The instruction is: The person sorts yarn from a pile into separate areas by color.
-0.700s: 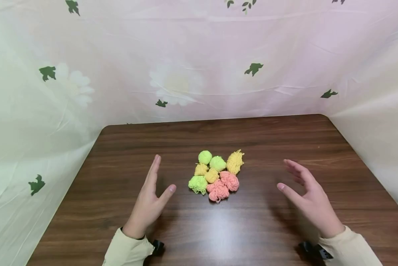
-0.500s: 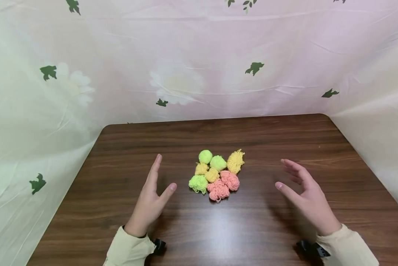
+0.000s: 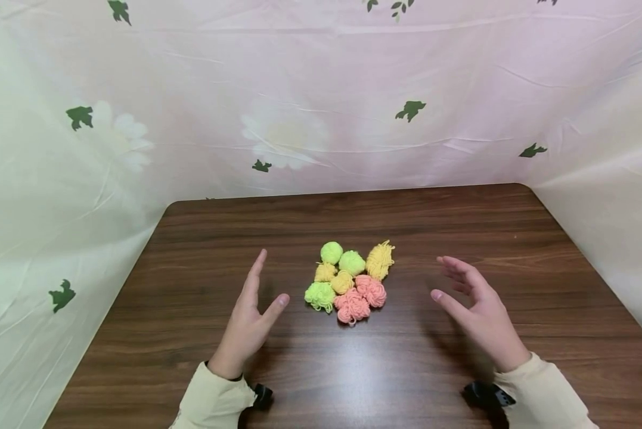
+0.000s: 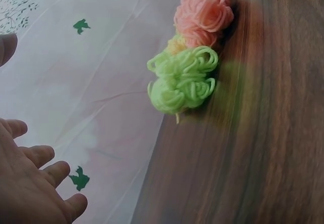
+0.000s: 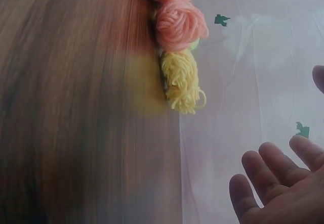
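Note:
Several small balls of yarn lie clustered mid-table in the head view. Two green yarn balls, one round [image 3: 331, 252] and one beside it [image 3: 351, 262], form the back, with a loose oblong yellow yarn bundle [image 3: 380, 261] to their right. Two smaller yellow balls [image 3: 343, 282] sit in the middle. A loopy green yarn ball [image 4: 183, 80] is front left, and two pink yarn balls [image 5: 181, 26] are front right. My left hand [image 3: 248, 319] is held left of the cluster, thumb spread and fingers extended. Opposite it, my right hand [image 3: 484, 313] holds nothing, fingers slightly bent.
The dark wood-grain table [image 3: 202, 238] has rounded far corners. Pale fabric with leaf and daisy prints [image 3: 321, 107] hangs behind it and along both sides. A black strap device [image 3: 484, 394] shows at the right wrist, another [image 3: 263, 395] at the left.
My right hand has moved left toward the yarn. The left hand has shifted slightly to the right. The yarn balls lie as before.

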`<action>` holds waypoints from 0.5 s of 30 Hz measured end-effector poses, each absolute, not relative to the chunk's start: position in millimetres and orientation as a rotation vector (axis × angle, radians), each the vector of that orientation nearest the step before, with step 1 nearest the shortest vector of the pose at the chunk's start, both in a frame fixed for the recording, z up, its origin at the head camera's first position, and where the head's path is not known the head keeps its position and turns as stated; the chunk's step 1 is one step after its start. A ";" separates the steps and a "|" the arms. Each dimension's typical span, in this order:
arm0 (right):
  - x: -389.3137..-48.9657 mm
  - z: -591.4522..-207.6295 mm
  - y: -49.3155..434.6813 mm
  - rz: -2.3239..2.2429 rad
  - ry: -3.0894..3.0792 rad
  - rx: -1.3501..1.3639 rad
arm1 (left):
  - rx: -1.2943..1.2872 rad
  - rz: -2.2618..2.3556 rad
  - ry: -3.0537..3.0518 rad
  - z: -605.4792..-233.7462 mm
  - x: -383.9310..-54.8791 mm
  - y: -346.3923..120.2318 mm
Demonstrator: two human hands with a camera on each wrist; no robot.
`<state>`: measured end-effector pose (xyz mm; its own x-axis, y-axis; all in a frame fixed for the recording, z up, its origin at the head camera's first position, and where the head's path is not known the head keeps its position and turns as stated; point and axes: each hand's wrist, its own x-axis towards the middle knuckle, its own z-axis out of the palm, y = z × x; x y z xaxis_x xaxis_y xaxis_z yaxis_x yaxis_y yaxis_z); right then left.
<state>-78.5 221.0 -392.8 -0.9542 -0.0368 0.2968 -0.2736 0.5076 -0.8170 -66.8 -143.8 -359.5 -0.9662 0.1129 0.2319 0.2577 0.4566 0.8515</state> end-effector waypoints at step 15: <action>-85.4 -398.0 209.1 1.464 -2.512 0.283 | -0.326 -1.609 -2.542 -362.9 -69.5 -132.9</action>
<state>-85.4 209.1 -398.0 -0.9573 -0.0549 0.2838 -0.2740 0.4855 -0.8302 -69.5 -132.9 -362.9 -0.9703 0.1192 0.2105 0.2412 0.4134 0.8780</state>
